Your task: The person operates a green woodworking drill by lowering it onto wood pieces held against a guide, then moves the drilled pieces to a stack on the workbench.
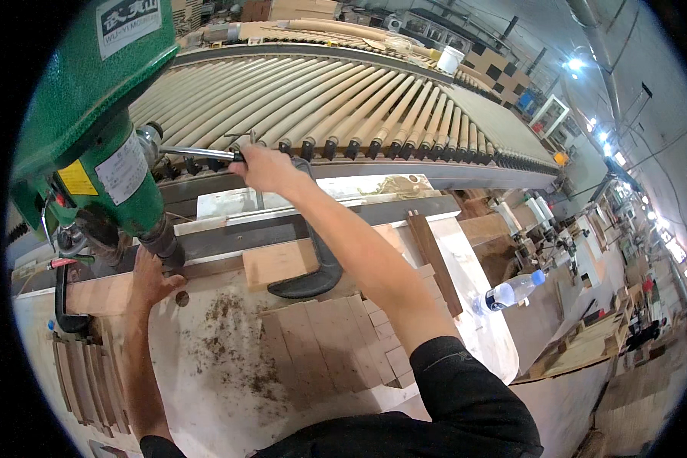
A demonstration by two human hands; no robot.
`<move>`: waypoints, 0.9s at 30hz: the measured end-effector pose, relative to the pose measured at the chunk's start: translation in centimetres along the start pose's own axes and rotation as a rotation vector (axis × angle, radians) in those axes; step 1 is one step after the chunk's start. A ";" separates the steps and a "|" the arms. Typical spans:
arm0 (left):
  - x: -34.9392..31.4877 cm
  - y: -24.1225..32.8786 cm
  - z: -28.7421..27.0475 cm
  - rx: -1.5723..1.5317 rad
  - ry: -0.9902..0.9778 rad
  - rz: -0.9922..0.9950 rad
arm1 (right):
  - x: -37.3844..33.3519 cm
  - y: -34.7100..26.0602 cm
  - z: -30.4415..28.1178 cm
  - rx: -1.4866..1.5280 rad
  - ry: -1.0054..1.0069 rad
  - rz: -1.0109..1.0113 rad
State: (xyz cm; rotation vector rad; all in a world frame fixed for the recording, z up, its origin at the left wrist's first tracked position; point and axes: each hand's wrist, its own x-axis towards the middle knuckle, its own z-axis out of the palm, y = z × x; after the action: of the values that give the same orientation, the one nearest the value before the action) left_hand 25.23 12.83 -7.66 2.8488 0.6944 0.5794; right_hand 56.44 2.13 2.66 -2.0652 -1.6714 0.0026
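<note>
Black sleeve (473,389) | drill press (91,114) | clamp (320,276) partly behind forearm (359,252) | wood strips (324,347), bottle (515,290)

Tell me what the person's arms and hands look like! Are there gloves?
No, the left hand and right hand are bare, and so are the forearms. The right sleeve is black, ending near the elbow, with a small pale mark. Only a bit of the black left sleeve shows.

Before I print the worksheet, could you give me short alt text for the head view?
A right hand grips a metal lever on a green drill press, while the left hand is down beside its chuck. Wooden pieces lie on the brown-speckled table, with a roller conveyor beyond.
</note>
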 end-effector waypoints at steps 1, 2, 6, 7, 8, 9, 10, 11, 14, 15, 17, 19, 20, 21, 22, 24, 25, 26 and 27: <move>0.8 0.7 0.0 -0.056 -0.029 -0.029 | 0.1 0.8 1.2 0.013 -0.015 0.013; 0.5 0.3 0.1 -0.055 -0.035 -0.038 | 0.4 0.6 2.6 0.042 -0.034 0.012; 0.6 -0.8 1.3 0.013 -0.017 -0.026 | 2.0 0.6 7.3 0.138 -0.148 0.049; -0.1 -1.3 1.4 0.023 0.044 -0.017 | 2.4 -0.6 8.3 0.201 -0.171 0.065; -0.1 -1.2 1.2 0.020 0.040 -0.022 | 2.9 -1.1 9.2 0.203 -0.178 0.066; -0.2 -0.9 0.7 -0.013 -0.005 -0.054 | 3.4 -1.7 10.1 0.237 -0.205 0.082; 0.1 -0.4 0.5 -0.052 -0.047 -0.078 | 3.8 -1.8 11.0 0.264 -0.227 0.104; 0.4 -0.1 0.4 -0.058 -0.048 -0.074 | 4.2 -1.9 11.6 0.313 -0.200 0.097; 0.0 -0.5 0.7 -0.095 0.020 -0.053 | 5.1 -3.1 13.4 0.397 -0.204 0.112; -0.2 -1.2 1.0 -0.112 0.065 0.006 | 5.3 -3.8 13.9 0.424 -0.167 0.101; 0.3 -0.7 0.6 -0.130 0.110 0.071 | 5.5 -4.1 14.4 0.438 -0.151 0.130; 1.7 0.7 0.0 -0.185 -0.006 0.000 | 5.4 -3.4 14.0 0.447 -0.122 0.160; 1.3 0.4 -0.1 -0.173 0.000 0.001 | 5.1 -3.5 13.8 0.435 -0.117 0.162; 0.9 -0.2 0.5 -0.097 0.025 0.032 | 4.9 -3.4 13.4 0.422 -0.107 0.166; 0.8 -0.5 0.8 -0.019 0.052 0.064 | 4.5 -3.1 12.7 0.425 -0.094 0.155; 0.3 -0.7 0.5 -0.093 0.006 0.001 | 2.6 -2.3 11.3 0.354 -0.122 0.162; -0.2 -1.0 0.6 -0.043 0.032 0.014 | 1.8 -1.9 10.2 0.332 -0.099 0.126; -0.8 -1.6 1.2 0.006 0.056 0.020 | 1.0 -1.3 9.0 0.311 -0.081 0.089; -2.1 -3.7 2.6 0.060 0.015 -0.030 | 0.6 -0.7 7.7 0.231 -0.063 0.080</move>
State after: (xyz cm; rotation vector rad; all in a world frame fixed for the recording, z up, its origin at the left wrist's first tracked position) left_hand 23.06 14.92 -11.62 2.8863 0.7677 0.5864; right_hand 53.72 5.57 -3.73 -1.9720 -1.5436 0.2764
